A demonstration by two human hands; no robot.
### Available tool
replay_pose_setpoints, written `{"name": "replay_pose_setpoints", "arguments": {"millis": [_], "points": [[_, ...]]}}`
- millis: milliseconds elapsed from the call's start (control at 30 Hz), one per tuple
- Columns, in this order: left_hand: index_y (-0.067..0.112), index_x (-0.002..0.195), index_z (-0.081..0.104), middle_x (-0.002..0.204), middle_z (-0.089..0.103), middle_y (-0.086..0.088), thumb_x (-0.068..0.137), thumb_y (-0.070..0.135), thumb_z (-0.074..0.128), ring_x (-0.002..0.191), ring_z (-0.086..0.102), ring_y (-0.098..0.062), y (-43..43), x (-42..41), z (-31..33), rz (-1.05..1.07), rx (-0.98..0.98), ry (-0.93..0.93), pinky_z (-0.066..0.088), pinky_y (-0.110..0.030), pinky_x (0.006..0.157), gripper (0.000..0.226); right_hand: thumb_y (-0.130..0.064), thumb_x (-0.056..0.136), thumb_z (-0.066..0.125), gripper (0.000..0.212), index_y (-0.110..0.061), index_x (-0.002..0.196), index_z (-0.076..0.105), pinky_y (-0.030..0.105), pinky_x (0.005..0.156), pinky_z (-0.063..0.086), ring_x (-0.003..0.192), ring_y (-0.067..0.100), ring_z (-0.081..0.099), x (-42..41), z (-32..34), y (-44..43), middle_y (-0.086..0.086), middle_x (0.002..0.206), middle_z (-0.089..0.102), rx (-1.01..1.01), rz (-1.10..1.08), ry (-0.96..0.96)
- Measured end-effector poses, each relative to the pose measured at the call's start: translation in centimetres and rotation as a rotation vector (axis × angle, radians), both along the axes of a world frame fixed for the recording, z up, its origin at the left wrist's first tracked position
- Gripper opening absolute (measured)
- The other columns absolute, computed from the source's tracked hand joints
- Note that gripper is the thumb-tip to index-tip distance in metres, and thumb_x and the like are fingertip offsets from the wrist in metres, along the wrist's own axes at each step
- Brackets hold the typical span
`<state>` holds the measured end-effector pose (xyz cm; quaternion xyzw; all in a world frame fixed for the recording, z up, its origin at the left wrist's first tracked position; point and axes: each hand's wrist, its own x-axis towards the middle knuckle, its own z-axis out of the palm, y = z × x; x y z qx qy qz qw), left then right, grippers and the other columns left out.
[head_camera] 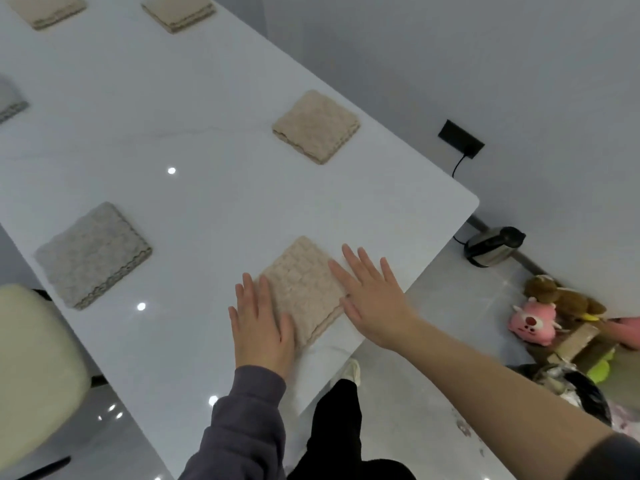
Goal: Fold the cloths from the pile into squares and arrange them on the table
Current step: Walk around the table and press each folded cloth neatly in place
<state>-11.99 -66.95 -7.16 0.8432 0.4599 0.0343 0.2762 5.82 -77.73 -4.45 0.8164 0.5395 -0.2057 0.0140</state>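
On the white table (207, 188), near its front edge, a folded beige cloth (301, 285) lies flat, nearly square, one corner pointing away. The left hand (259, 327) and right hand (374, 299) flank it, straight spread fingers resting on its side edges.

Folded into flat squares, spaced apart on white table (207, 209): beige cloth (301, 289) at near edge, second beige (317, 126) beyond it, grey cloth (91, 254) to left, far beige (46, 8), another far beige (178, 12), grey sliver (8, 98) cut off at left border.
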Motion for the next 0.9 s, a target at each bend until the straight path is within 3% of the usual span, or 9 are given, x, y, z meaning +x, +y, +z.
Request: {"name": "replay_pose_setpoints", "arguments": {"millis": [167, 267, 400, 500, 600, 667, 767, 900], "points": [[0.012, 0.153, 0.016, 0.162, 0.002, -0.01, 0.093, 0.034, 0.027, 0.149, -0.001, -0.027, 0.0, 1.5, -0.4, 0.077, -0.021, 0.058, 0.0, -0.043, 0.118, 0.066, -0.038, 0.104, 0.022, 0.061, -0.032, 0.152, -0.016, 0.047, 0.121, -0.005, 0.149, 0.022, -0.016, 2.8, -0.9, 1.4, -0.001, 0.16, -0.024, -0.009, 0.046, 0.101], [0.011, 0.151, 0.024, 0.159, 0.018, -0.01, 0.093, 0.035, 0.025, 0.148, 0.011, -0.028, 0.5, 1.7, -0.5, 0.133, -0.02, 0.094, 0.008, -0.047, 0.119, 0.063, -0.037, 0.105, 0.023, 0.06, -0.032, 0.153, -0.012, 0.045, 0.122, -0.003, 0.15, 0.018, -0.011, 3.4, -1.1, 2.2, -0.003, 0.161, -0.02, -0.015, 0.083, 0.195], [0.013, 0.142, 0.041, 0.138, 0.048, -0.008, 0.096, 0.031, 0.041, 0.126, 0.043, -0.027, 2.8, 2.9, -0.2, 0.227, 0.01, 0.108, 0.033, -0.045, 0.105, 0.049, -0.036, 0.104, 0.028, 0.058, -0.026, 0.156, 0.004, 0.037, 0.117, 0.015, 0.147, 0.019, 0.013, 4.5, -1.5, 3.3, 0.001, 0.162, 0.012, 0.04, 0.1, 0.204], [0.019, 0.135, 0.048, 0.122, 0.055, -0.006, 0.091, 0.034, 0.052, 0.111, 0.051, -0.027, 5.0, 4.1, 0.1, 0.215, -0.001, 0.209, 0.038, -0.042, 0.094, 0.046, -0.032, 0.102, 0.034, 0.055, -0.021, 0.154, 0.017, 0.035, 0.104, 0.03, 0.132, 0.019, 0.034, 5.4, -1.7, 4.6, 0.0, 0.148, 0.037, 0.108, 0.101, 0.205], [0.021, 0.118, 0.059, 0.109, 0.058, -0.001, 0.085, 0.033, 0.059, 0.101, 0.056, -0.024, 6.2, 4.6, 0.4, 0.261, -0.163, 0.197, 0.045, -0.039, 0.091, 0.034, -0.029, 0.1, 0.038, 0.056, -0.022, 0.153, 0.02, 0.036, 0.099, 0.035, 0.123, 0.02, 0.042, 6.1, -1.7, 5.9, 0.001, 0.141, 0.044, 0.12, 0.165, 0.236], [0.021, 0.102, 0.061, 0.097, 0.059, 0.002, 0.085, 0.031, 0.061, 0.089, 0.058, -0.019, 6.1, 4.8, 0.6, 0.344, -0.256, 0.17, 0.047, -0.032, 0.08, 0.02, -0.027, 0.1, 0.04, 0.057, -0.022, 0.153, 0.02, 0.038, 0.099, 0.037, 0.123, 0.021, 0.043, 6.7, -1.8, 6.8, 0.003, 0.14, 0.045, 0.103, 0.231, 0.287], [0.019, 0.089, 0.059, 0.084, 0.061, 0.003, 0.084, 0.028, 0.062, 0.076, 0.055, -0.015, 5.0, 4.5, 0.6, 0.591, -0.339, 0.092, 0.039, -0.026, 0.062, 0.011, -0.03, 0.1, 0.042, 0.058, -0.021, 0.154, 0.02, 0.039, 0.103, 0.038, 0.126, 0.022, 0.044, 7.7, -1.9, 8.1, 0.004, 0.143, 0.042, 0.105, 0.181, 0.402], [0.01, 0.085, 0.053, 0.077, 0.055, -0.004, 0.086, 0.02, 0.063, 0.072, 0.057, -0.028, 1.6, 3.8, 0.6, 1.063, -0.433, -0.142, 0.043, -0.026, 0.052, 0.014, -0.03, 0.101, 0.043, 0.059, -0.02, 0.153, 0.019, 0.037, 0.106, 0.038, 0.131, 0.019, 0.04, 8.0, -1.9, 7.8, 0.003, 0.148, 0.036, 0.139, 0.001, 0.481]]}}
